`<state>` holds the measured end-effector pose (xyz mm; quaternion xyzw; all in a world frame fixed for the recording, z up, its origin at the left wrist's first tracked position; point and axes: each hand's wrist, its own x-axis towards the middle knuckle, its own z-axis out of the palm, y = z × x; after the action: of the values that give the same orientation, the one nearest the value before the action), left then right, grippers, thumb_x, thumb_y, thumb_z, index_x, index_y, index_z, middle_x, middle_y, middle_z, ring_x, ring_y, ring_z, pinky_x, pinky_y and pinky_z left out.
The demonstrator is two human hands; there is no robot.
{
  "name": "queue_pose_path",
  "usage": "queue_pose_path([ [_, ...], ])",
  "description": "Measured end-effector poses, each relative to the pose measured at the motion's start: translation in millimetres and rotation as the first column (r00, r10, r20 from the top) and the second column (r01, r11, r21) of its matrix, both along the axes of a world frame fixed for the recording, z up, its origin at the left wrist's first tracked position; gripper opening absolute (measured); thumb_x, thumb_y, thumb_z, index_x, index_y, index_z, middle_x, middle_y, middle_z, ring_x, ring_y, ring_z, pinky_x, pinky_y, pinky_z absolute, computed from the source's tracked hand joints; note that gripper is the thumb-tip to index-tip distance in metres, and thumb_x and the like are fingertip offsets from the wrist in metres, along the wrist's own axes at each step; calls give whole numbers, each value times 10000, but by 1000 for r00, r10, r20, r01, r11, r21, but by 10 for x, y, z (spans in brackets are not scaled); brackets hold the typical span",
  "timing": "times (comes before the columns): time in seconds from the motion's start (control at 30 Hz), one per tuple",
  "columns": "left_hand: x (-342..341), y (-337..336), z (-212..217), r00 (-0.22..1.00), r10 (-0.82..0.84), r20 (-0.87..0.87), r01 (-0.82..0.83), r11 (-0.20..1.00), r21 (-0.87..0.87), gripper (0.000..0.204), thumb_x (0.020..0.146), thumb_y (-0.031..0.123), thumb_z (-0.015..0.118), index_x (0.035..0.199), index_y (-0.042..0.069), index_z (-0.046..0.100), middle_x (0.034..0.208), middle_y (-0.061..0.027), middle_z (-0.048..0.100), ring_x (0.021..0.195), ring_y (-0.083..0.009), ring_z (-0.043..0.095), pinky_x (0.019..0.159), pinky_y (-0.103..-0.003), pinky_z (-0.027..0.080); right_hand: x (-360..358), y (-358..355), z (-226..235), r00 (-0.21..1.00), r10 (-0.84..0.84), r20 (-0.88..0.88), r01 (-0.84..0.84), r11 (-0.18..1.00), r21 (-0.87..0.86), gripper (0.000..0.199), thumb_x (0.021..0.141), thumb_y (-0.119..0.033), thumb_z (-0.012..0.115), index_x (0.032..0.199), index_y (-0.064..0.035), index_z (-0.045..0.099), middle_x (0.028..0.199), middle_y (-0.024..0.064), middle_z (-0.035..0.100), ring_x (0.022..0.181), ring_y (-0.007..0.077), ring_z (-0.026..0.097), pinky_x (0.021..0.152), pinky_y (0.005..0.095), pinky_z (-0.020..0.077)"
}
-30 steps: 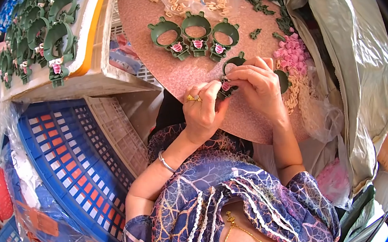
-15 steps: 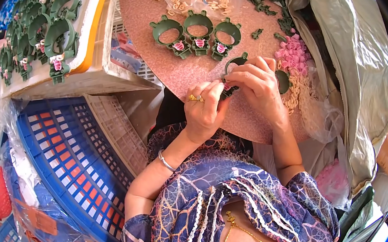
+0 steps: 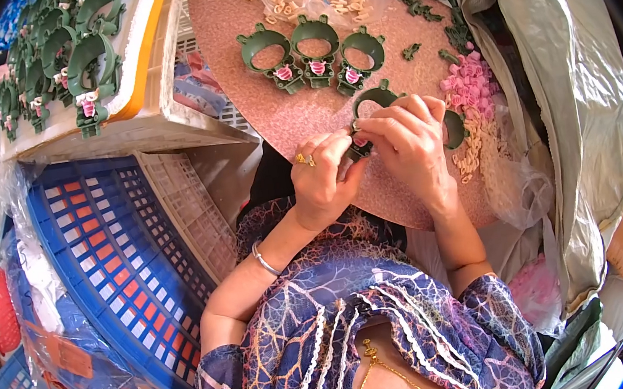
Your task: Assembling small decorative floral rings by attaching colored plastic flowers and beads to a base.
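**Both hands on one green ring figure [image 3: 375,96], near the worktop's [image 3: 272,122] left curved edge**

Largest first. Foam box [image 3: 129,111] off the worktop's left edge, many like figures on it. On the worktop, the figure in hand lies toward the near-left edge; three similar ring figures [image 3: 314,44] sit in a row farther along that edge.

Step, my read: fine fingertip pressing at the small body below the ring. Done well, I'd say: brace the body from the left, press straight and evenly from the right, spare the thin ring any bending, check the pink front sits square.

Left hand [image 3: 324,170]: fingers curled, no palm gap to speak of, thumb and index pinched on the body's lower left. Right hand [image 3: 412,144]: fingers bunched, tips clamped where ring meets body; thumb contact hidden. Hands nearly together around the figure; can't tell from here if they touch each other.

Right hand's outer side: another green ring part [image 3: 455,130], just beside it. Smallest: pink pieces [image 3: 470,84] heaped by the right edge, beige pieces [image 3: 469,157] nearer.
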<state>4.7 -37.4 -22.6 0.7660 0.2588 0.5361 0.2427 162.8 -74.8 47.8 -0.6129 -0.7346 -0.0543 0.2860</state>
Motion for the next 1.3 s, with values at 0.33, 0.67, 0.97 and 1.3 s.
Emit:
queue_pose_path([
  [0.33, -36, 10, 19, 998, 9, -64, -6, 999, 41, 543, 693, 16, 857, 1148, 20, 561, 1042, -146, 689, 902, -329, 668, 795, -399, 537, 41, 5, 9, 995, 52, -81, -49, 998, 44, 285, 767, -139, 762, 1048, -160, 716, 910, -51, 710, 854, 152, 614, 853, 345, 372],
  [0.67, -56, 18, -34, 994, -108, 10, 108, 993, 51, 469, 712, 26, 828, 1113, 11, 585, 1090, -152, 684, 949, -339, 661, 850, -446, 526, 42, -5, 106, 971, -36, -237, 5, 992, -130, 332, 775, -98, 736, 1103, -136, 696, 824, -53, 713, 805, 164, 605, 878, 357, 372],
  [0.97, 7, 23, 10, 982, 36, -185, -39, 999, -10, 499, 716, 47, 841, 1144, -17, 592, 979, -161, 681, 882, -345, 658, 803, -446, 516, 174, -11, 160, 980, -179, -87, 183, 982, 40, 280, 755, 0, 683, 1001, -123, 733, 942, 20, 715, 928, 204, 643, 929, 387, 373],
  [1.3, 10, 0, 56, 966, 34, -256, -43, 999, -29, 559, 696, 21, 871, 1171, 14, 577, 1061, -151, 679, 969, -314, 661, 851, -406, 518, 1122, -354, -15, 848, -511, -143, 489, 857, -161, 59, 829, -84, 710, 870, -80, 753, 864, 77, 729, 899, 257, 662, 860, 400, 380],
])
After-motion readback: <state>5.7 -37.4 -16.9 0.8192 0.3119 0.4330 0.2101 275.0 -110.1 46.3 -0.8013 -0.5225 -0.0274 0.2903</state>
